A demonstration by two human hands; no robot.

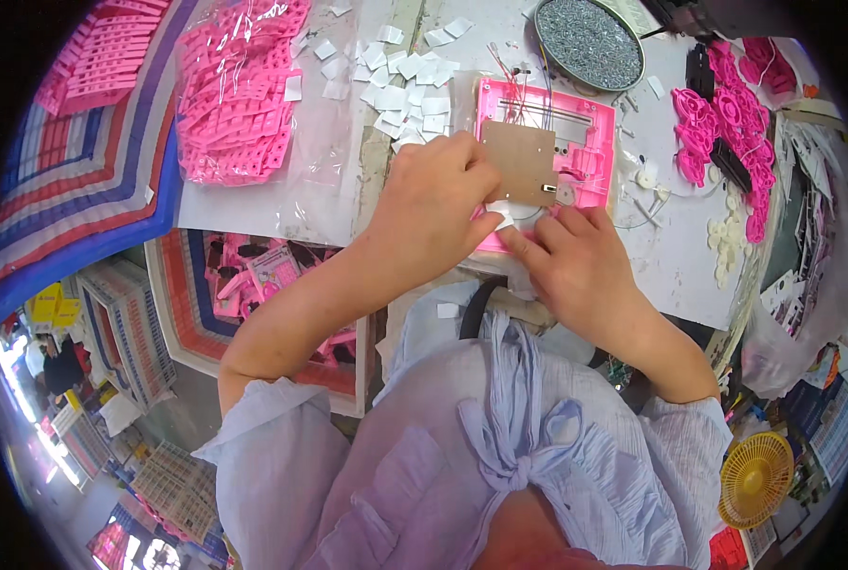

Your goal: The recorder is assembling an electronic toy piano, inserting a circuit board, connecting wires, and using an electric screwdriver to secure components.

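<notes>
A pink plastic housing [600, 195] lies on the table in front of me, with a brown flat board [519, 157] inside it and thin wires at its far end. My left hand [443, 195] is closed at the near left corner of the board, its thumb and fingers on a small white square piece [502, 213]. My right hand [581, 256] has its fingers curled over the housing's near right part, and its thumb reaches the white piece. The fingertips partly hide the housing's near edge.
Loose white squares [414, 90] lie beyond my left hand. A bag of pink parts [239, 104] is at the left, a round tray of screws [590, 43] at the far side. Pink cord-like parts [728, 114] and white small parts [725, 233] lie right. A bin [272, 275] sits below the table edge.
</notes>
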